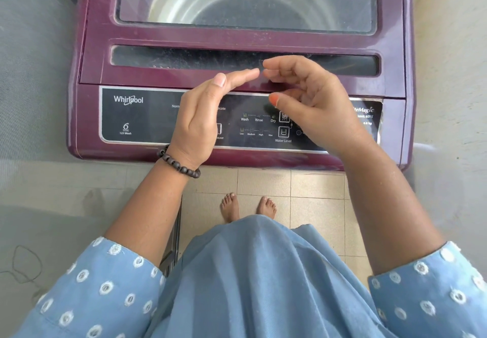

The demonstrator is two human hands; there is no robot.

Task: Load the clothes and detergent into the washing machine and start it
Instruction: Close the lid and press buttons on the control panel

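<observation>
Closest to me I see a blue garment (253,285) with white-dotted sleeves, and bare feet (247,207) on the tiled floor (316,200). A dark bead bracelet (179,165) circles the left wrist. My left hand (200,119) hangs edge-on with straight fingers (242,76) pressed together, holding nothing. My right hand (313,95) has loosely curled fingers (279,66), also holding nothing, tips nearly meeting the left fingertips. Both hover over the maroon washing machine (105,55). Beneath them the black control panel (137,116) reads "Whirlpool", "6", "123 Wash", "Wash", "Rinse", "Dry", "Low", "Medium", "High", "Max", "Water Level". Beyond the fingertips lies the closed glass lid (342,3), the steel drum (237,3) visible through it.
</observation>
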